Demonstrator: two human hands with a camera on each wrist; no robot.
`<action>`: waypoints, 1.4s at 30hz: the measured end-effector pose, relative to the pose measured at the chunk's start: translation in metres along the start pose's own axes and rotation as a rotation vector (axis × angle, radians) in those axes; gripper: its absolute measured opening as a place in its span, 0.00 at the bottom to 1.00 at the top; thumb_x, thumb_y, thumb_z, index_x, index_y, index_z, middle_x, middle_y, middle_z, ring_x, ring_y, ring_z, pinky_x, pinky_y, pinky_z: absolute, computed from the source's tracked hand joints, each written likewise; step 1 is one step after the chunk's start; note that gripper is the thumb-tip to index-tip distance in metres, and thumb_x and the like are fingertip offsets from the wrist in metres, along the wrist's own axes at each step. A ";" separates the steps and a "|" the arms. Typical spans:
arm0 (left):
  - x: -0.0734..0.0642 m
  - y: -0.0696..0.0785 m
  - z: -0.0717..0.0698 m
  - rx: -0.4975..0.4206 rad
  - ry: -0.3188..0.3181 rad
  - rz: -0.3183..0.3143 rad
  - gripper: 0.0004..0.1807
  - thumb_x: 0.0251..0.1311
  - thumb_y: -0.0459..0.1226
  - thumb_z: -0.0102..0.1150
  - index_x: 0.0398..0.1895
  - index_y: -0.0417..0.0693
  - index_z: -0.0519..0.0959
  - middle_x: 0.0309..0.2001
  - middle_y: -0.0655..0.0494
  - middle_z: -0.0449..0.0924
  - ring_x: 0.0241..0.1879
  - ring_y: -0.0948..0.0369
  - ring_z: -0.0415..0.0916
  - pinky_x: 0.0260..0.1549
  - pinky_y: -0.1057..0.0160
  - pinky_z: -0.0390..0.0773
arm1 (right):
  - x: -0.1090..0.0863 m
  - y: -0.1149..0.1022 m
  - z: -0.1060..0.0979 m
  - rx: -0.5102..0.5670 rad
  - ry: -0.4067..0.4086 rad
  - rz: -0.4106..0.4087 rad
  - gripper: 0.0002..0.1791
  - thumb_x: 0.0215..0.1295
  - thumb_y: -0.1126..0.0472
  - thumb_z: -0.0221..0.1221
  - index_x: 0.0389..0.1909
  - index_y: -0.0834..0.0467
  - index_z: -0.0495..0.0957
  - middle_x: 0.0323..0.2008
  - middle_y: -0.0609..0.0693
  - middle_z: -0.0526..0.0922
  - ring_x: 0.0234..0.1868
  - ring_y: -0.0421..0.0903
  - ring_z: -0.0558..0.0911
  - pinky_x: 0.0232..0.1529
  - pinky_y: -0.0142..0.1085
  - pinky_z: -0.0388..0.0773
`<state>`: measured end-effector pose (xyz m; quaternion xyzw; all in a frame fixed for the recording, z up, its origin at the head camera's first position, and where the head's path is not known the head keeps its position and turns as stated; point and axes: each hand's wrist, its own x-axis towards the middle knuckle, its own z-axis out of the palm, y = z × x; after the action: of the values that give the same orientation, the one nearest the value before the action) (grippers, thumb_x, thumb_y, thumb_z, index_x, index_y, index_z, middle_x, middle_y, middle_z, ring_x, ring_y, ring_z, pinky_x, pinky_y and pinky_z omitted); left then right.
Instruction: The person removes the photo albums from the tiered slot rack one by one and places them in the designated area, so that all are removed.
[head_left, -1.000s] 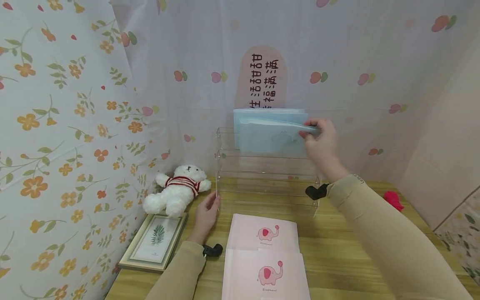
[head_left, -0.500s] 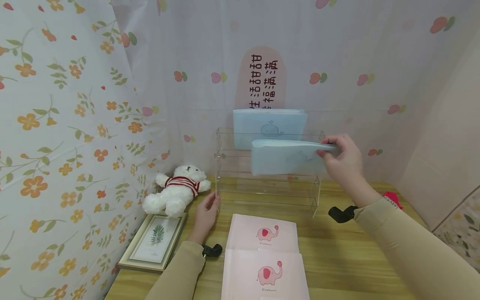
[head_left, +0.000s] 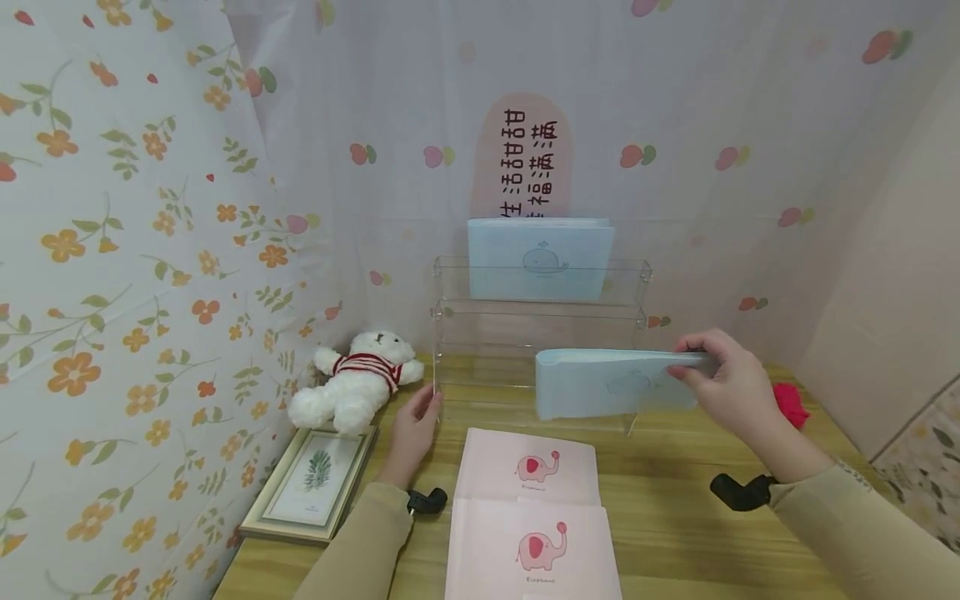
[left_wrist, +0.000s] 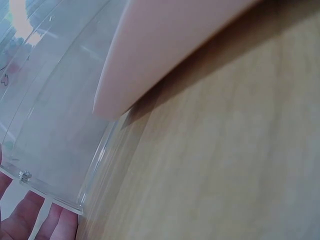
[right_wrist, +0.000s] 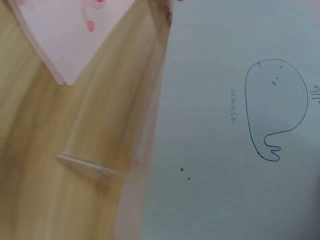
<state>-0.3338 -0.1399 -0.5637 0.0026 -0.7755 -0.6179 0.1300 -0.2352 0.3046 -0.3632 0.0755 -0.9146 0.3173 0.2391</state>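
My right hand (head_left: 726,385) pinches the top right edge of a light blue whale booklet (head_left: 611,383), holding it in the air in front of the clear acrylic tiered rack (head_left: 536,321). The whale drawing (right_wrist: 276,107) on its cover fills the right wrist view. A second blue whale booklet (head_left: 540,258) stands in the rack's top tier. My left hand (head_left: 414,427) rests with straight fingers against the rack's lower left corner (left_wrist: 55,200). Two pink elephant booklets (head_left: 528,508) lie flat on the wooden table (head_left: 675,517) in front of the rack.
A white teddy bear (head_left: 352,379) and a framed leaf picture (head_left: 311,483) lie at the left by the flowered wall. A red object (head_left: 787,402) sits at the right behind my right hand.
My right hand has drawn one blue whale booklet out of the rack's top tier, down and to the right toward the table. The left hand has stayed at the rack's corner.
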 end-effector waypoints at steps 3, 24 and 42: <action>0.001 0.001 0.001 0.010 -0.001 -0.003 0.23 0.81 0.43 0.63 0.73 0.45 0.82 0.64 0.42 0.88 0.65 0.45 0.85 0.66 0.47 0.83 | -0.012 0.013 -0.002 -0.020 -0.060 0.032 0.12 0.69 0.63 0.76 0.48 0.57 0.84 0.50 0.56 0.86 0.38 0.23 0.72 0.34 0.26 0.73; 0.002 -0.008 0.002 0.011 0.013 0.036 0.23 0.80 0.41 0.64 0.71 0.40 0.82 0.63 0.40 0.89 0.64 0.44 0.85 0.64 0.48 0.84 | -0.048 0.086 -0.035 -0.127 -0.395 0.136 0.16 0.69 0.56 0.76 0.52 0.53 0.82 0.51 0.55 0.86 0.42 0.30 0.72 0.39 0.31 0.73; 0.000 -0.004 0.001 0.019 -0.001 0.020 0.24 0.81 0.44 0.63 0.72 0.44 0.82 0.64 0.42 0.89 0.63 0.46 0.86 0.61 0.53 0.84 | -0.031 0.133 -0.036 -0.229 -0.524 -0.044 0.19 0.59 0.67 0.78 0.46 0.51 0.82 0.42 0.42 0.84 0.42 0.28 0.74 0.40 0.29 0.81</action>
<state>-0.3342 -0.1398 -0.5681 -0.0042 -0.7813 -0.6092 0.1358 -0.2324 0.4316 -0.4260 0.1475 -0.9732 0.1763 0.0082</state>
